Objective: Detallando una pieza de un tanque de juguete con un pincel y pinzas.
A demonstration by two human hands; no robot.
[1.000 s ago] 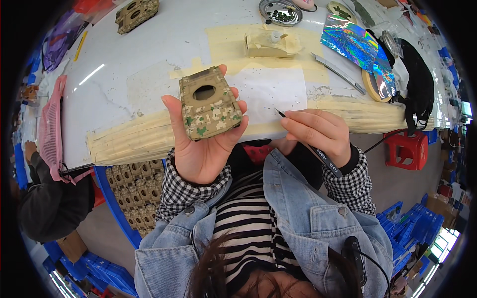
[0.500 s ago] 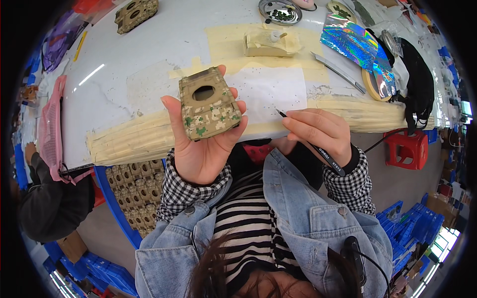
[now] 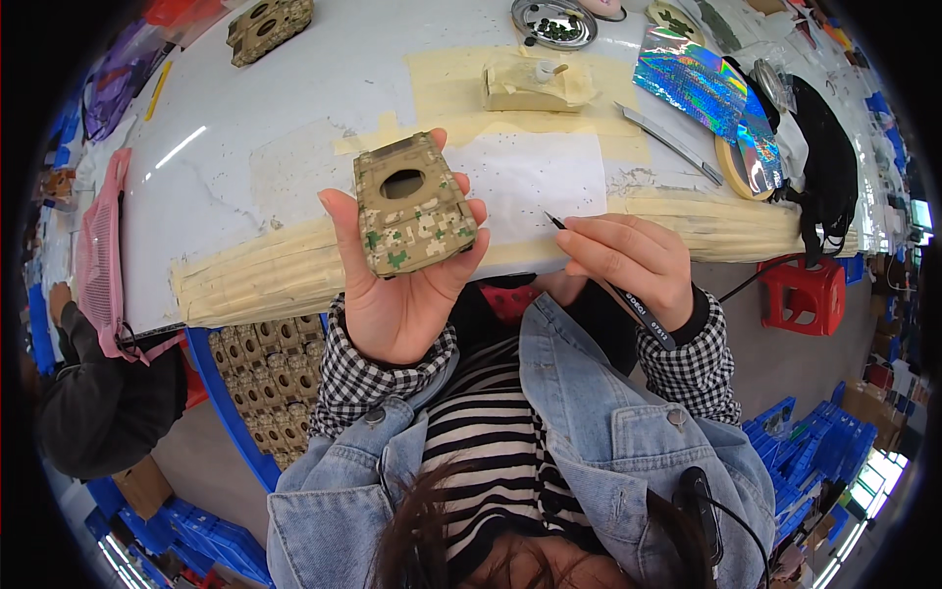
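Note:
My left hand (image 3: 397, 304) is closed round a camouflage-patterned toy vehicle part (image 3: 420, 221), a boxy shell with a round hole in its upper face. Its face is tilted up toward me above the table's taped front edge. In my right hand (image 3: 633, 265) is a pair of black tweezers (image 3: 643, 316), pinched between thumb and fingers, the tips pointing to the upper left. Those tips hover over or touch a white sheet of paper (image 3: 530, 177) strewn with tiny dark specks; which of the two I cannot tell. Whether the tips hold a speck is too small to see.
Behind the paper stands a tape-covered block (image 3: 535, 86). To its right lie a craft knife (image 3: 672, 145), holographic film (image 3: 692, 83) and a tape roll (image 3: 731, 169). A round dish (image 3: 552, 25) holds small dark pieces. A blue crate (image 3: 235, 412) of similar shells sits below the table's edge.
The tweezers have shifted very slightly in my right hand, their tips a little up and left. My left hand and the shell stay where they were.

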